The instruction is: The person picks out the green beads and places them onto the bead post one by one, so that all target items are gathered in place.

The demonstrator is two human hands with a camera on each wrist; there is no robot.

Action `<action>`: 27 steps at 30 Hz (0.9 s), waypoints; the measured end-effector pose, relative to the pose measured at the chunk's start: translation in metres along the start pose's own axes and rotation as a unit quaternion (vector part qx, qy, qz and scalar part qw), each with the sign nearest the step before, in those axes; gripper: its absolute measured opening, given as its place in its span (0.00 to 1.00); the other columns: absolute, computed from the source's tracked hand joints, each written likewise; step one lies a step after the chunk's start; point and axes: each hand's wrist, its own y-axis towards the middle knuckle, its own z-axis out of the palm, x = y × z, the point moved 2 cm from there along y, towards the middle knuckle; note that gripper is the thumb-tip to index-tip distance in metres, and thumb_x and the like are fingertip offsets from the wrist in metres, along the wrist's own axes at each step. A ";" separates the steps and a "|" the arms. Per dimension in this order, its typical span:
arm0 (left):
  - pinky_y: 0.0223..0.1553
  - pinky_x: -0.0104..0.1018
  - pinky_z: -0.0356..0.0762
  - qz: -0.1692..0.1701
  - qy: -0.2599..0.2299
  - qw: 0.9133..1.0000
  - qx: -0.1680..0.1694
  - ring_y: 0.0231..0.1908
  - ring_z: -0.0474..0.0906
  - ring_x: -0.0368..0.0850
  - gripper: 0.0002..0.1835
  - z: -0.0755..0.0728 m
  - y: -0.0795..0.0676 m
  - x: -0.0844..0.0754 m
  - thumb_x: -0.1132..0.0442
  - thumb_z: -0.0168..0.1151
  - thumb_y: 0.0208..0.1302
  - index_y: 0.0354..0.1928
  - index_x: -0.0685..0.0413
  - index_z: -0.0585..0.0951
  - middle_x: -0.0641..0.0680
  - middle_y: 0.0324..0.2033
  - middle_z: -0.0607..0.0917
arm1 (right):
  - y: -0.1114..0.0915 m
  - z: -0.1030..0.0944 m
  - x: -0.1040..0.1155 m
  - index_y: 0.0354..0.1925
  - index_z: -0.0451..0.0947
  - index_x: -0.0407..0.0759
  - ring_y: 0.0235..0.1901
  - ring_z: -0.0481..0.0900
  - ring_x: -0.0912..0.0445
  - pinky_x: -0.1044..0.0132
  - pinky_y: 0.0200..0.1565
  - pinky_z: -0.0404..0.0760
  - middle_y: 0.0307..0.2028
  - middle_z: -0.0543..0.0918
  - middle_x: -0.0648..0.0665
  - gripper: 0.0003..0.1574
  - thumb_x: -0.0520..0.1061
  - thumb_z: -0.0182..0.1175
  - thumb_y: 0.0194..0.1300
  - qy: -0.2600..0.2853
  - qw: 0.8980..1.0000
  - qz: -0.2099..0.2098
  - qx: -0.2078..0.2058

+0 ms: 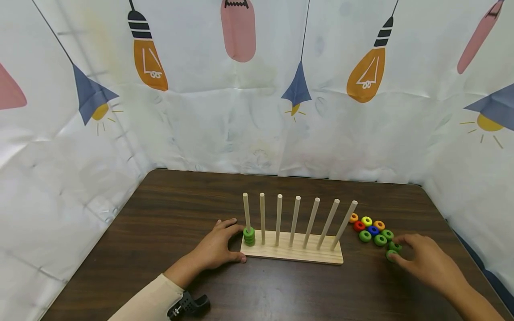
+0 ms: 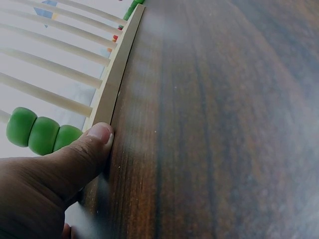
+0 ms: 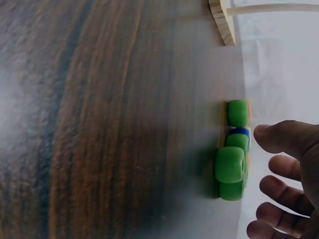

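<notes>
A wooden peg stand (image 1: pixel 289 252) with a row of several upright pegs lies across the table. Three green rings (image 1: pixel 249 237) are stacked on its leftmost peg. My left hand (image 1: pixel 214 247) holds the base's left end, the thumb (image 2: pixel 94 142) against the front corner and the fingers reaching round behind. To the right of the stand, my right hand (image 1: pixel 435 263) hovers over the nearest loose green rings (image 3: pixel 230 164). Its thumb and fingers are spread apart and loosely bent, with no ring between them in the right wrist view.
Beyond the stand's right end lies a cluster of loose rings: a blue ring (image 1: pixel 373 231), a red ring (image 1: pixel 359 226), a yellow ring (image 1: pixel 366 221), orange rings (image 1: pixel 379 225) and several green ones. A patterned white cloth (image 1: pixel 257 133) hangs around the brown table (image 1: pixel 180 196).
</notes>
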 end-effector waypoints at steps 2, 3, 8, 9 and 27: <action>0.70 0.70 0.57 0.001 0.000 1.000 0.000 0.72 0.60 0.70 0.40 0.000 0.000 -0.001 0.47 0.85 0.46 0.63 0.45 0.81 0.65 0.69 0.70 | 0.000 0.002 -0.003 0.47 0.85 0.39 0.45 0.81 0.35 0.38 0.39 0.81 0.43 0.85 0.40 0.28 0.57 0.77 0.57 0.002 1.000 0.002 0.004; 0.69 0.70 0.57 0.001 0.000 1.000 0.000 0.72 0.60 0.70 0.40 0.000 0.000 -0.001 0.47 0.85 0.46 0.63 0.45 0.81 0.66 0.69 0.70 | 0.000 0.002 -0.004 0.46 0.85 0.40 0.44 0.81 0.36 0.39 0.38 0.82 0.43 0.86 0.40 0.27 0.57 0.77 0.57 0.003 1.000 0.003 0.007; 0.69 0.71 0.58 -0.001 -0.001 1.000 0.001 0.72 0.60 0.71 0.40 -0.001 0.000 -0.002 0.47 0.85 0.46 0.63 0.45 0.80 0.66 0.69 0.70 | 0.000 0.006 -0.007 0.46 0.84 0.39 0.43 0.82 0.40 0.42 0.38 0.83 0.43 0.86 0.42 0.27 0.57 0.76 0.58 0.010 0.999 0.012 0.032; 0.69 0.71 0.58 -0.002 -0.001 1.000 0.002 0.72 0.59 0.72 0.40 -0.001 0.000 -0.002 0.47 0.85 0.46 0.64 0.45 0.80 0.66 0.70 0.70 | 0.000 0.006 -0.007 0.46 0.84 0.39 0.43 0.82 0.40 0.43 0.38 0.83 0.43 0.86 0.42 0.27 0.57 0.76 0.58 0.010 0.999 0.014 0.036; 0.69 0.70 0.58 -0.004 0.003 1.000 0.005 0.72 0.59 0.71 0.41 -0.001 0.000 -0.002 0.46 0.85 0.46 0.64 0.46 0.80 0.65 0.70 0.70 | -0.004 0.012 -0.008 0.42 0.86 0.45 0.42 0.82 0.42 0.42 0.38 0.83 0.42 0.84 0.44 0.19 0.52 0.78 0.56 0.001 1.000 -0.006 0.004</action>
